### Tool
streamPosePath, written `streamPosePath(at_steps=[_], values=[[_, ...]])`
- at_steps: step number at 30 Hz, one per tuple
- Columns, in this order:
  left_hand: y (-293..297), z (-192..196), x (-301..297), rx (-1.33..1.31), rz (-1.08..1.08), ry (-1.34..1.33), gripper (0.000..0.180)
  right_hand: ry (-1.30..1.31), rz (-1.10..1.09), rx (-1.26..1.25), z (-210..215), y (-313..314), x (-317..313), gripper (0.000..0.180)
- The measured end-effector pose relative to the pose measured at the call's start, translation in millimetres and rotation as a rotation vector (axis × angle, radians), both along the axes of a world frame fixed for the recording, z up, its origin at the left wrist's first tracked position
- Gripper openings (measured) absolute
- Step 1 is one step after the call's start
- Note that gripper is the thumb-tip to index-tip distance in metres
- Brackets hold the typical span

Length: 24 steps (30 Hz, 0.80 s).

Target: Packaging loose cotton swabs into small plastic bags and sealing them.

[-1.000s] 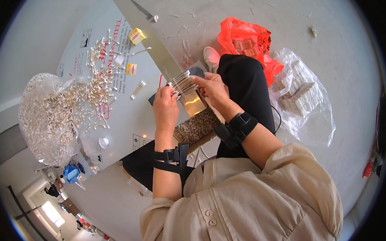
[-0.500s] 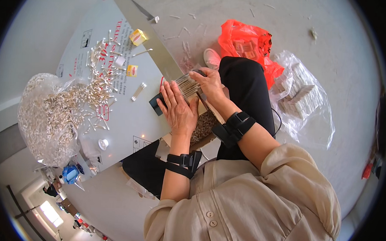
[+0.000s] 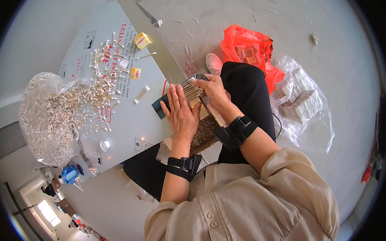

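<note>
My left hand point(image 3: 183, 118) lies flat with its fingers stretched out over a row of thin wood-coloured sticks point(image 3: 192, 90). My right hand point(image 3: 216, 92) pinches the far right end of this row, where a shiny grey edge shows. Beyond the left fingertips a dark flat piece point(image 3: 160, 108) sticks out at the table's edge. Under both hands, on my lap, stands an open cardboard box point(image 3: 210, 143) filled with many small brownish sticks. My wrists and palms partly hide the box, and the undersides of the sticks are out of sight.
Loose cotton swabs point(image 3: 98, 98) spill from a large clear bag point(image 3: 36, 115) across the table point(image 3: 129, 126). Two yellow boxes point(image 3: 142, 40) and a small swab bundle point(image 3: 141, 94) lie nearby. On the floor are a red bag point(image 3: 229, 41) and a clear bag of white packs point(image 3: 320, 120).
The right fingers have shifted slightly toward me at the end of the sticks. My left hand stays flat in place. The whole view has moved a little.
</note>
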<state>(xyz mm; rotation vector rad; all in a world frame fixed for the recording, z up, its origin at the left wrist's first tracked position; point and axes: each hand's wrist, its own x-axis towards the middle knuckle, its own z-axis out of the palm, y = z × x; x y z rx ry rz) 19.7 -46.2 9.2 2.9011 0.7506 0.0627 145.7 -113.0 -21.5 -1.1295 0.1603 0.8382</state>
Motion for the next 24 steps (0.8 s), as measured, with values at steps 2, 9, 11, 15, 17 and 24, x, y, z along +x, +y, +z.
streamPosePath(at_steps=[2, 9, 11, 15, 17, 24], values=[[2, 2, 3, -0.027, -0.02, -0.039, 0.079, -0.036, -0.007, -0.007, -1, 0, 0, 0.011], [36, -4, -3, -0.269, 0.05, -0.53, 0.041, -0.053, -0.037, 0.014, -6, 3, -2, 0.01], [44, -1, -1, -0.255, 0.022, -0.512, 0.033, -0.056, -0.034, 0.009, -8, 2, -2, 0.009], [53, 6, 5, -0.25, -0.029, -0.479, 0.022, -0.079, -0.022, -0.018, -11, 3, -2, 0.009], [56, 6, 8, -0.243, -0.027, -0.456, 0.019, -0.082, -0.026, -0.009, -12, 4, -2, 0.008], [64, 16, 22, -0.377, 0.167, -0.14, 0.011, -0.077, -0.031, -0.003, -15, 5, -2, 0.008]])
